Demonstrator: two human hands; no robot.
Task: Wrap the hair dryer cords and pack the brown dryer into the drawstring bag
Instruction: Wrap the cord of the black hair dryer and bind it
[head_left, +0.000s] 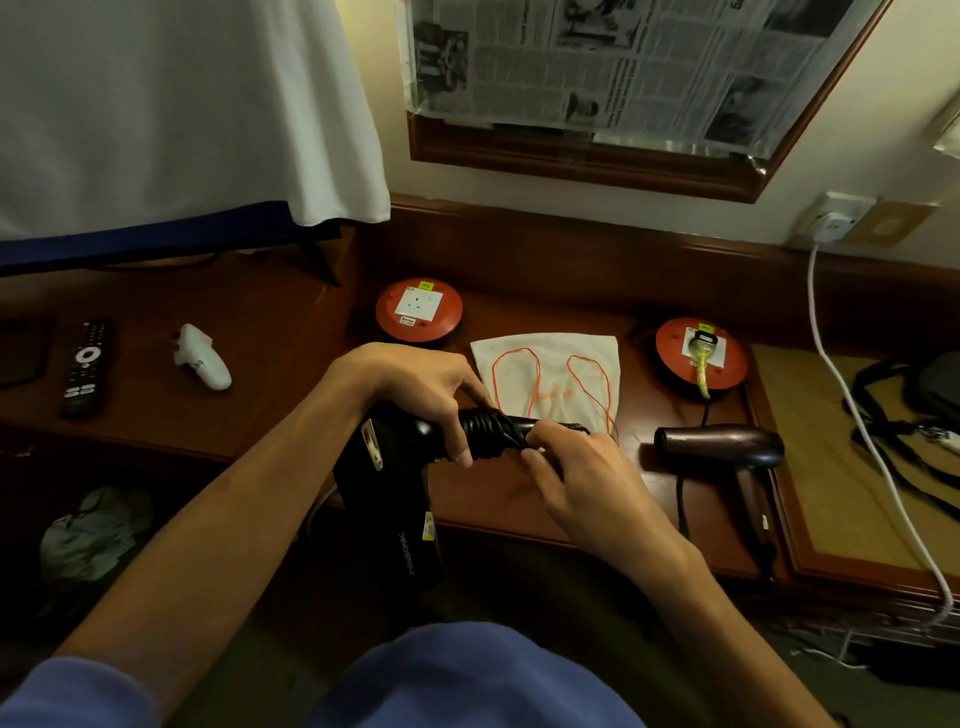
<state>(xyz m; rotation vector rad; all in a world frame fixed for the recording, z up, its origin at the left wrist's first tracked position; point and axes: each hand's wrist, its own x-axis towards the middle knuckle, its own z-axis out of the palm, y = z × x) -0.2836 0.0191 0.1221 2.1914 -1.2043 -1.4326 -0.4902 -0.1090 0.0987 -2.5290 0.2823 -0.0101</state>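
Left hand (415, 387) grips the black dryer (387, 499) at its handle, over the table's (545, 499) front edge; right hand (571, 467) pinches the cord (491, 434) coiled round that handle. Brown dryer (727, 447) lies on the table, just right of the white drawstring bag (550, 374), which lies flat.

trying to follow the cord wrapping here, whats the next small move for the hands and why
Probably tuck the cord's loose end under the coils. The left hand grips the black dryer, whose handle already carries several cord coils, and the right hand pinches the cord at its tip. The brown dryer lies untouched beside the drawstring bag.
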